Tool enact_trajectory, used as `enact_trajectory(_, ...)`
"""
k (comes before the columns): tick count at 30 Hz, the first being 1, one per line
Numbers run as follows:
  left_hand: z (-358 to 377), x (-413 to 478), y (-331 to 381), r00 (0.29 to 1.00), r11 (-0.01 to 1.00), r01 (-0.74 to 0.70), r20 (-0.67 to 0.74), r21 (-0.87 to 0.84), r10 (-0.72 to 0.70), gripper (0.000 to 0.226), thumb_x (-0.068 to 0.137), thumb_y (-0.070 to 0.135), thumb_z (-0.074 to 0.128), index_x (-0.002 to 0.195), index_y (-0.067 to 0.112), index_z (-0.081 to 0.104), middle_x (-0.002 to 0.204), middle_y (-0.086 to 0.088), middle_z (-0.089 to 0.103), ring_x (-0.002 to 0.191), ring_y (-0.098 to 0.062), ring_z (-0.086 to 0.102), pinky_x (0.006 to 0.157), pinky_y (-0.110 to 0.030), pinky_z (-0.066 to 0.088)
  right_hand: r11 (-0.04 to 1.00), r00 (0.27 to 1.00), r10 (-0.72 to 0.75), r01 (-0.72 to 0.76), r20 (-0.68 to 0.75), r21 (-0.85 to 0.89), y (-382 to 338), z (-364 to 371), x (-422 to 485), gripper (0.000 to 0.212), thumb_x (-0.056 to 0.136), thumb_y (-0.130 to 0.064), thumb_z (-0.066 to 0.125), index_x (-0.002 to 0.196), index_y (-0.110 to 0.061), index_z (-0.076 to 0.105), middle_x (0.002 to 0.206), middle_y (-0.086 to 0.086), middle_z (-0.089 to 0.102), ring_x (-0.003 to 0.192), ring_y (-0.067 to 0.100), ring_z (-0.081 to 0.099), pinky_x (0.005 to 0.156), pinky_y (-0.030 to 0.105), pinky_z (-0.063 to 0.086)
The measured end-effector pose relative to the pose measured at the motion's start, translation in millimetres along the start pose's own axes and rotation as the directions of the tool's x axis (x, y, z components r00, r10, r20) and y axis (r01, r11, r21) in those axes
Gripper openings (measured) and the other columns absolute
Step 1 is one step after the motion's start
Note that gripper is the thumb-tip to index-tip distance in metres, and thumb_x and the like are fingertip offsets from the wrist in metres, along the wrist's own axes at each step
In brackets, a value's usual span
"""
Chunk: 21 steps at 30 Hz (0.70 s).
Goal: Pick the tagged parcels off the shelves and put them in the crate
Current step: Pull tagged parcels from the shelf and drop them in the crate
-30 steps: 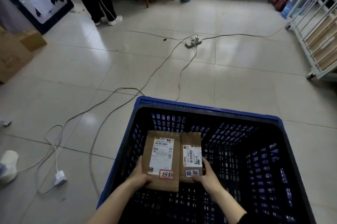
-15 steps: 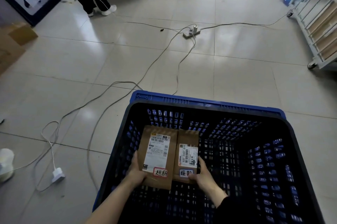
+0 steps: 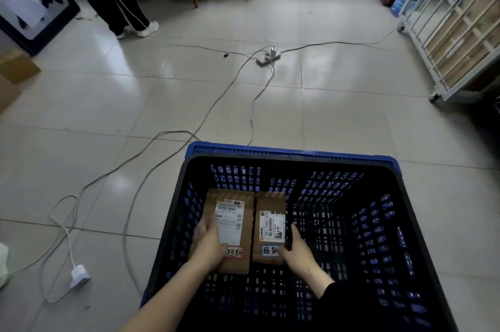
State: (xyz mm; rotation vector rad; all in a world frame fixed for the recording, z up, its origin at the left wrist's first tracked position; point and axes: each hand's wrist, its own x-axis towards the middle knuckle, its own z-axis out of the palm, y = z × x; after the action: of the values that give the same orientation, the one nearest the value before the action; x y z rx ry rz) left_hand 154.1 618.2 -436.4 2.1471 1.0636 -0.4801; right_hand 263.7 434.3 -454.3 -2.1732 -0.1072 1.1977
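Observation:
Two brown cardboard parcels lie side by side low inside the blue crate [image 3: 292,152], near its left wall. The wider left parcel [image 3: 232,219] carries a white shipping label and a red-edged handwritten tag. The narrower right parcel [image 3: 270,220] has a white label and a blue-edged tag. My left hand [image 3: 208,246] grips the left parcel's near left corner. My right hand [image 3: 297,250] holds the right parcel's near right corner. Whether the parcels touch the crate floor is hard to tell.
Cables and a power strip [image 3: 267,57] trail over the tiled floor beyond the crate, and a white plug [image 3: 79,276] lies at the left. A person's legs [image 3: 119,7] stand at the back left. A white wheeled shelf rack [image 3: 460,34] with brown parcels stands right. Cardboard boxes [image 3: 13,74] sit far left.
Both hands have lowered the two parcels deeper into the crate, and my left hand has slid further over the left parcel's label.

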Motion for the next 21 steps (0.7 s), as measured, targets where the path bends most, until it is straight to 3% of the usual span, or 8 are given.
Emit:
enact_trajectory(5,-23.8,-19.6,19.0,0.984,0.955,-0.174,-0.004,0.242,0.18,0.081,0.086,0.027,0.062,0.15,0.012,0.014,0.155,-0.008,0.018,0.143,-0.027,0.017,0.118,-0.037,0.02,0.993,0.994,-0.048,0.037,-0.101,-0.108,-11.6,-16.6,-35.1,0.081,0.092,-0.026,0.056,0.151,-0.016,0.001,0.155,0.01,0.022,0.139,0.025,0.031,0.109,0.032,0.032)
enact_trajectory(10,-49.2,-54.6,26.6,0.956,0.865,-0.259,-0.012,0.43,0.293,0.082,0.09,0.035,0.056,0.152,0.013,0.006,0.16,-0.004,0.008,0.147,-0.027,0.008,0.12,-0.036,0.011,0.972,0.973,-0.109,0.061,-0.204,-0.228,-16.2,-22.4,-84.0,0.079,0.093,-0.031,0.055,0.151,-0.019,0.003,0.155,0.009,0.021,0.141,0.025,0.026,0.112,0.035,0.031)
enact_trajectory(21,-68.8,-150.4,65.5,0.8,0.678,-0.52,0.02,0.519,0.599,0.081,0.089,0.045,0.054,0.151,0.016,0.012,0.159,-0.008,0.01,0.147,-0.028,0.008,0.12,-0.036,0.011,0.938,0.873,-0.229,0.081,-0.43,-0.336,-15.5,-23.8,-216.3,0.077,0.093,-0.038,0.053,0.15,-0.024,0.003,0.156,0.003,0.018,0.141,0.022,0.025,0.111,0.035,0.032)
